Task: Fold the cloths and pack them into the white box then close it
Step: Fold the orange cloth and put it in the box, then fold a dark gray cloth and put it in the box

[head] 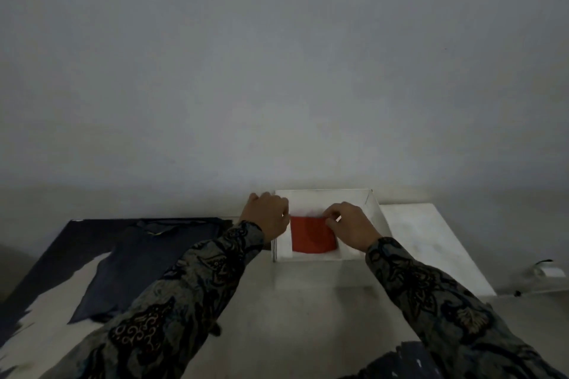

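A folded red cloth (312, 235) lies inside the open white box (377, 209) at the far middle of the surface. My left hand (268, 215) is curled at the box's left wall and holds the red cloth's far left corner. Over the cloth's far right corner my right hand (349, 224) pinches the fabric with its fingertips. A dark blue cloth (144, 261) lies spread out flat to the left. Both arms wear dark patterned sleeves.
The box's white lid (431, 243) lies flat to the right of the box. A dark sheet (61, 249) covers the left part of the surface under the blue cloth. A small white object with a cable (546, 271) sits at the far right. A grey wall rises behind.
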